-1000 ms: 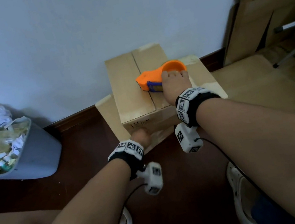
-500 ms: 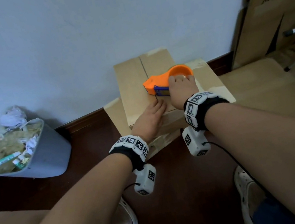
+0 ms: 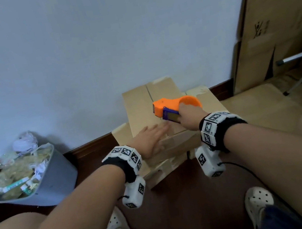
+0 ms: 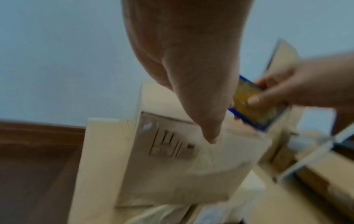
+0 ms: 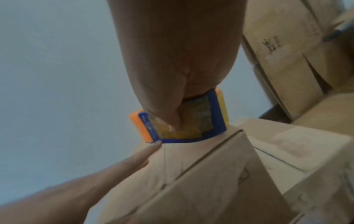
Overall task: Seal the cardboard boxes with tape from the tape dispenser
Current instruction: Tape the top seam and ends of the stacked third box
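Orange, the tape dispenser (image 3: 174,105) sat gripped in the right hand (image 3: 190,116) over the top box (image 3: 141,112) seam, while the left hand (image 3: 150,137), a second ago at the box's front, lay flat with straight fingers on the lid, probably steadying it for taping.

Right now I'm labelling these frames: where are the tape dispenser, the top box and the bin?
tape dispenser (image 3: 170,103), head view, orange body.
top box (image 3: 139,108), head view, left flap.
bin (image 3: 56,179), head view, grey side wall.
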Available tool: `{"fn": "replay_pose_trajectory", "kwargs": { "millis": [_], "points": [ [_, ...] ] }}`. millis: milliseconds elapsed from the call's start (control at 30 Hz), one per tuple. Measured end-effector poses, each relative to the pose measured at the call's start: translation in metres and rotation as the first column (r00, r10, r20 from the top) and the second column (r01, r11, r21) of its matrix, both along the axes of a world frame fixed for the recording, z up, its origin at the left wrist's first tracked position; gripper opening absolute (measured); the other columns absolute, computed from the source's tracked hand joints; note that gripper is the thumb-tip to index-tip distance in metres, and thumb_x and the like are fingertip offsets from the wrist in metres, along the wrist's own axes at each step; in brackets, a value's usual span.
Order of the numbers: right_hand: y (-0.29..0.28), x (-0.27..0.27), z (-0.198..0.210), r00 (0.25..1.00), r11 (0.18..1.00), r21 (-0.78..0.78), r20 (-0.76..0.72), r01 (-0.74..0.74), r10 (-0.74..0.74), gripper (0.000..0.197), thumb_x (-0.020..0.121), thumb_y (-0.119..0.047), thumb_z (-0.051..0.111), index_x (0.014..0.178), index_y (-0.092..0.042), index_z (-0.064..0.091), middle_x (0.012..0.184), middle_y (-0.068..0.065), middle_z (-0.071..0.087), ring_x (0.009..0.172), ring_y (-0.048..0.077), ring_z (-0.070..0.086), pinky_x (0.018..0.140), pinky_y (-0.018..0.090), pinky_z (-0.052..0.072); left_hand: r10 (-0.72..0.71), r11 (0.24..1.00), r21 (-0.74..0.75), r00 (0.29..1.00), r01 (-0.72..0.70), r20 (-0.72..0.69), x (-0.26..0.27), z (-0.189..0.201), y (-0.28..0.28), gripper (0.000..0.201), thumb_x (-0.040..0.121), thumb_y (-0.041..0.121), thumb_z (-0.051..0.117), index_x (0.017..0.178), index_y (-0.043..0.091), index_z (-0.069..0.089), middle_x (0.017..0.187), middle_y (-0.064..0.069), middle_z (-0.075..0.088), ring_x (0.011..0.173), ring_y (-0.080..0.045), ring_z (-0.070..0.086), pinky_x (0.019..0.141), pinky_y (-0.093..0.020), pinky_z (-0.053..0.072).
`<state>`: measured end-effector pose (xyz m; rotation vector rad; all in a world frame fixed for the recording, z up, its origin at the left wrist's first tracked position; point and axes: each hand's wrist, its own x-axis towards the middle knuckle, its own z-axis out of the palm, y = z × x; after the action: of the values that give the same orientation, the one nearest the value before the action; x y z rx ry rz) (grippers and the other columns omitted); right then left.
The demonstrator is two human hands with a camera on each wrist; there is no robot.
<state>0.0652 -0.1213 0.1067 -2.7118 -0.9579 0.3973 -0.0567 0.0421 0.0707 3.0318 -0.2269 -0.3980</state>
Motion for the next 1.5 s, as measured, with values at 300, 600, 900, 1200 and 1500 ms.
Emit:
{"fn": "replay_pose_trajectory", "kwargs": {
  "millis": [300, 600, 900, 1200, 1500],
  "points": [
    [-0.013, -0.023, 0.085, 0.876, 0.948, 0.258, -0.481, 0.189, -0.044, 0.019, 0.085, -0.014, 0.056, 0.101, -0.004, 0.060, 0.102, 0.017, 0.065, 0.102, 0.035, 0.063, 0.083, 0.036, 0.049, 0.696, 0.624, -0.589, 0.708, -0.513, 0.120, -0.002, 0.103, 0.009, 0.045, 0.101, 0.029, 0.043, 0.145, 0.018, 0.040, 0.149, -0.001, 0.039, 0.136, -0.018, 0.039, 0.110, -0.027, 0.026],
    [-0.038, -0.025, 0.088, 0.920, 0.985, 0.135, -0.389, 0.110, -0.049, 0.074, 0.085, -0.072, 0.043, 0.098, -0.004, 0.066, 0.094, 0.011, 0.068, 0.082, 0.022, 0.065, 0.067, 0.027, 0.047, 0.643, -0.167, -0.890, 0.637, -0.425, -0.425, -0.002, 0.079, -0.025, 0.036, 0.103, 0.039, 0.036, 0.090, 0.016, 0.060, 0.075, 0.003, 0.072, 0.087, -0.018, 0.068, 0.088, -0.032, 0.049],
    [-0.030, -0.019, 0.061, 0.930, 0.994, 0.057, -0.362, 0.088, -0.062, 0.076, 0.087, -0.072, 0.039, 0.104, -0.004, 0.068, 0.104, 0.013, 0.067, 0.095, 0.027, 0.064, 0.086, 0.035, 0.050, 0.575, -0.213, -0.814, 0.604, -0.540, -0.551, 0.013, 0.069, -0.013, 0.013, 0.094, 0.029, 0.058, 0.085, 0.020, 0.062, 0.065, 0.004, 0.057, 0.065, -0.007, 0.057, 0.077, -0.025, 0.050],
    [-0.025, -0.020, 0.064, 0.881, 0.952, 0.273, -0.473, 0.137, 0.009, 0.075, 0.086, -0.072, 0.042, 0.102, -0.005, 0.070, 0.101, 0.012, 0.070, 0.090, 0.025, 0.067, 0.089, 0.036, 0.052, 0.350, -0.386, -0.782, 0.706, -0.490, -0.616, 0.002, 0.097, 0.006, 0.011, 0.085, 0.028, 0.066, 0.094, 0.024, 0.071, 0.087, 0.004, 0.070, 0.080, -0.006, 0.067, 0.087, -0.027, 0.052],
    [-0.024, -0.020, 0.060, 0.937, 0.995, 0.096, -0.350, 0.022, 0.013, 0.077, 0.083, -0.075, 0.041, 0.099, -0.006, 0.070, 0.095, 0.011, 0.070, 0.085, 0.023, 0.066, 0.083, 0.034, 0.051, 0.553, -0.348, -0.776, 0.553, -0.526, -0.623, 0.002, 0.080, 0.001, 0.008, 0.087, 0.020, 0.068, 0.091, 0.013, 0.066, 0.083, 0.001, 0.065, 0.071, -0.006, 0.061, 0.066, -0.018, 0.054]
  ]
}}
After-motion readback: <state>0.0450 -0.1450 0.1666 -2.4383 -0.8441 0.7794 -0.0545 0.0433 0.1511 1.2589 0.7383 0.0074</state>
